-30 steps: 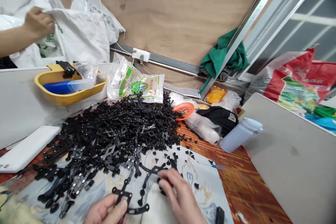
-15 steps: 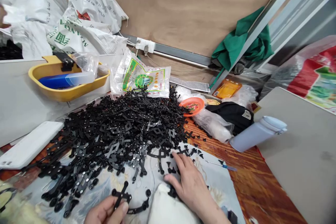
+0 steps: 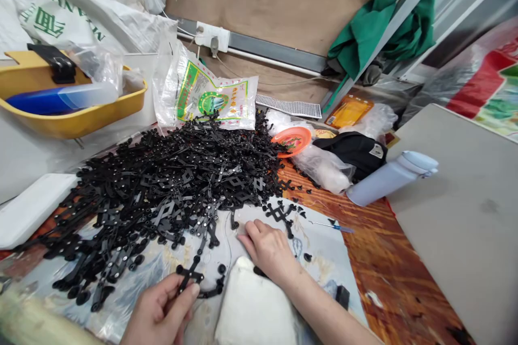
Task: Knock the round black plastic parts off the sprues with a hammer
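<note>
My left hand (image 3: 164,307) is closed, thumb against fingers, on a black jointed linkage piece (image 3: 190,276) with crossed arms and round knobs. A curved black arm with round ends (image 3: 212,292) shows just right of it. My right hand (image 3: 267,248) is closed, its fingers curled together low over the pale cloth (image 3: 324,259). What its fingertips hold, if anything, is hidden. Beyond both hands lies a large heap of similar black linkage pieces (image 3: 194,167). A loose linkage (image 3: 281,213) lies past my right hand. Beneath my right forearm stands a white padded block (image 3: 253,307).
A blue-handled screwdriver (image 3: 334,226) lies on the cloth's right edge. Farther right are a pale blue bottle (image 3: 392,178) and an orange plate (image 3: 293,141). A yellow bin (image 3: 76,126) stands back left, above a white flat box (image 3: 36,210).
My right hand's fingers have curled in, and the hand has drawn slightly left over small black parts, which no longer show. My left hand still holds its linkage. The head view has shifted.
</note>
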`<action>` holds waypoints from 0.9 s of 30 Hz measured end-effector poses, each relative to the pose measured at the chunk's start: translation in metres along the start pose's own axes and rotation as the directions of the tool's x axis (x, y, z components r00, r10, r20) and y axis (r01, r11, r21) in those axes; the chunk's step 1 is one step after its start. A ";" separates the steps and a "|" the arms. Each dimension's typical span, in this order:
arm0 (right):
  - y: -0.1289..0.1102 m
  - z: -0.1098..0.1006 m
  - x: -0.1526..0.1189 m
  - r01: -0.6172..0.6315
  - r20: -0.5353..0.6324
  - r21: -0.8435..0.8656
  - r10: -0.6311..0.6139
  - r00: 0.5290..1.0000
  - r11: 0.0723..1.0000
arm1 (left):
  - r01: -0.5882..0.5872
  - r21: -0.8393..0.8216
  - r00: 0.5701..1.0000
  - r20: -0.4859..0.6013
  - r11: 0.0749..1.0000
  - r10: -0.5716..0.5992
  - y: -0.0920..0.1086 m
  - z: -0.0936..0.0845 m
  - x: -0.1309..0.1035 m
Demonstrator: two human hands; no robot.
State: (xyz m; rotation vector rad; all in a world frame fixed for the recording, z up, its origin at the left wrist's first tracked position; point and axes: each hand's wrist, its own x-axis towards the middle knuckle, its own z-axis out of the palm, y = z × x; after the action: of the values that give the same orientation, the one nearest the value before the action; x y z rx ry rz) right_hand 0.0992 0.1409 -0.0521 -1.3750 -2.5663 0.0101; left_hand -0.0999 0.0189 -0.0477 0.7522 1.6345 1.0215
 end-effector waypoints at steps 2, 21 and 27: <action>0.014 -0.003 -0.005 -0.018 -0.022 0.022 0.019 1.000 1.000 | 0.002 -0.006 1.000 -0.005 1.000 -0.002 -0.002 0.000 0.000; 0.000 -0.053 -0.044 -0.297 0.084 0.311 0.285 0.955 0.903 | -0.056 0.020 0.997 0.051 0.998 0.055 0.003 -0.006 0.003; -0.017 -0.052 -0.027 -0.320 0.223 0.293 0.261 0.939 0.901 | -0.066 0.036 0.989 0.133 0.997 0.060 0.007 -0.012 0.003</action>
State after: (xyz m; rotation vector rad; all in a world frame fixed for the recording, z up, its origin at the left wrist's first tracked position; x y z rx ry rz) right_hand 0.1106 0.1040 -0.0046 -1.6672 -2.3203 0.6073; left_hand -0.1127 0.0210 -0.0415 0.8847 1.5297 0.9652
